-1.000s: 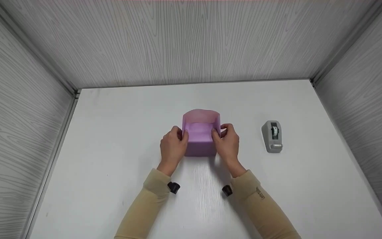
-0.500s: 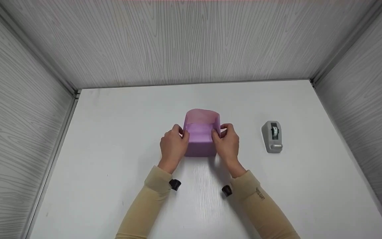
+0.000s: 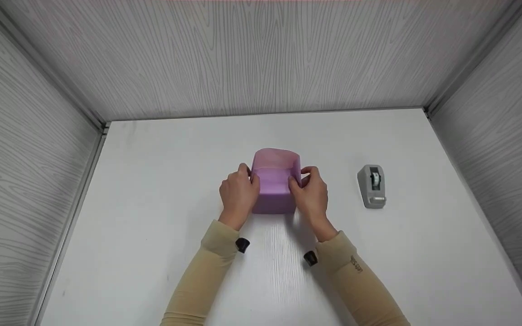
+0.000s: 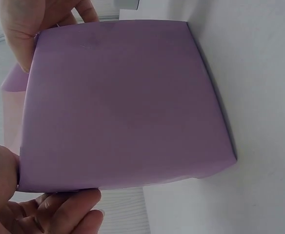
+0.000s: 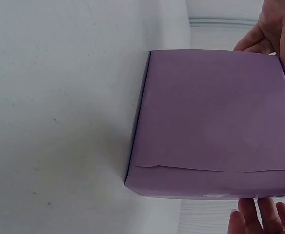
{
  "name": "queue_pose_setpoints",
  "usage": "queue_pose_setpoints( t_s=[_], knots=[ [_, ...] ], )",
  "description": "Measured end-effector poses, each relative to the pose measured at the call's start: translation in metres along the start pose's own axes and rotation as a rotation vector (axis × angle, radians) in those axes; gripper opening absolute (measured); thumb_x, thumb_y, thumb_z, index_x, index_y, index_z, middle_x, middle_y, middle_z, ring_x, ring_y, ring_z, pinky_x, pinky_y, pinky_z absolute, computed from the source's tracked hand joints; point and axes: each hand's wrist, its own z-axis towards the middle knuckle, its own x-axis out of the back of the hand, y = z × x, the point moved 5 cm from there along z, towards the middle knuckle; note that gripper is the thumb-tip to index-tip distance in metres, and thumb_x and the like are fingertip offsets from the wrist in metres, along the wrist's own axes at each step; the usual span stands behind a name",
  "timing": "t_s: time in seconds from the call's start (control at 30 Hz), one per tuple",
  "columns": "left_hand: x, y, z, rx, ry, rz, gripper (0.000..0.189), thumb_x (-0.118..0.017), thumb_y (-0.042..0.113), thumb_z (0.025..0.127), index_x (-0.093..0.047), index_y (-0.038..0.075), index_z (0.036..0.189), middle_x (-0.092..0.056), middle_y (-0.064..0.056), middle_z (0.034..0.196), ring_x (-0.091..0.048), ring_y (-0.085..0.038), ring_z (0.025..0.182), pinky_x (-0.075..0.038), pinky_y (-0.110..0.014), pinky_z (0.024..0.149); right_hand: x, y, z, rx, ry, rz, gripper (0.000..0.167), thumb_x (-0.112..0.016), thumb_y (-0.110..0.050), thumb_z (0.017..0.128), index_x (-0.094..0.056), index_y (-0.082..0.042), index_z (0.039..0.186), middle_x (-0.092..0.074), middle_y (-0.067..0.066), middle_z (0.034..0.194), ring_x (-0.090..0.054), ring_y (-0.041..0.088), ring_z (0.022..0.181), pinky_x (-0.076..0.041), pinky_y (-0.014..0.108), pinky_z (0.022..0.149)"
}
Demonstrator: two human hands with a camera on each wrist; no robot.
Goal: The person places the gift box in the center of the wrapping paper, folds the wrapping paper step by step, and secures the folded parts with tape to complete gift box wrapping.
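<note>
While both hands grasp it from opposite sides, one purple box [image 3: 273, 203] stands at the centre of the head view, over the white desk [image 3: 152, 181]. Its broad front wall faces the bottom of the frame, and a single curved flap [image 3: 275, 158] rises at its upper end. The outline in that view is a little longer than wide, its long axis running up and down the frame, with hardly any slant. The left hand [image 3: 239, 194] pinches the left side, thumb at the rim and fingers outside; the right hand [image 3: 311, 195] grips the right side likewise. Two tan sleeves [image 3: 204, 276] enter from the bottom edge, each with one black device [image 3: 242, 245] at the wrist. One grey tape dispenser [image 3: 373, 194], holding one roll, lies right of centre, well apart from the box, its narrower end toward the top.
</note>
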Motion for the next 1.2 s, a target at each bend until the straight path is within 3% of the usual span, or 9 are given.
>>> queue_pose_setpoints(
  t_s=[0.17,0.43,0.73,0.93,1.2],
  knots=[
    [0.002,-0.003,-0.001,-0.007,0.003,-0.01,0.018,-0.062,0.017,0.092,-0.06,0.005,0.079,-0.063,-0.007,0.062,-0.052,-0.019,0.048,-0.043,-0.038,0.044,0.0,-0.001,0.001,-0.013,0.017,-0.008,0.029,-0.07,-0.023,0.088,-0.058,-0.006,0.109,-0.058,0.003,0.073,-0.053,0.017,0.061,-0.042,0.033,0.055],
    [0.005,-0.008,-0.015,0.031,-0.056,-0.165,0.019,-0.062,0.018,0.092,-0.07,0.001,0.094,-0.069,-0.006,0.076,-0.065,-0.02,0.064,-0.052,-0.037,0.056,0.0,0.0,0.001,-0.021,0.022,-0.003,0.029,-0.07,-0.024,0.088,-0.058,-0.007,0.108,-0.058,0.004,0.074,-0.053,0.017,0.062,-0.042,0.033,0.056],
    [0.002,-0.013,-0.031,-0.013,-0.059,-0.304,0.022,-0.06,0.014,0.095,-0.065,-0.002,0.109,-0.068,-0.009,0.093,-0.067,-0.018,0.08,-0.055,-0.029,0.067,-0.001,0.0,0.001,-0.025,0.011,0.005,0.029,-0.07,-0.023,0.088,-0.058,-0.006,0.108,-0.057,0.004,0.075,-0.052,0.018,0.063,-0.041,0.033,0.056],
    [0.002,-0.012,-0.036,-0.018,-0.05,-0.307,0.029,-0.06,0.017,0.096,-0.061,-0.003,0.117,-0.067,-0.011,0.1,-0.067,-0.019,0.085,-0.055,-0.03,0.068,0.0,-0.001,0.002,0.002,0.0,-0.009,0.029,-0.068,-0.023,0.089,-0.058,-0.005,0.109,-0.058,0.005,0.076,-0.053,0.018,0.064,-0.042,0.032,0.056],
    [-0.003,-0.012,-0.033,0.038,-0.068,-0.269,0.034,-0.063,0.025,0.095,-0.065,-0.003,0.113,-0.07,-0.012,0.094,-0.069,-0.021,0.081,-0.056,-0.034,0.069,0.0,0.002,0.002,0.004,-0.015,-0.02,0.032,-0.069,-0.027,0.09,-0.058,-0.005,0.109,-0.059,0.004,0.078,-0.053,0.017,0.065,-0.042,0.032,0.058]
  ],
)
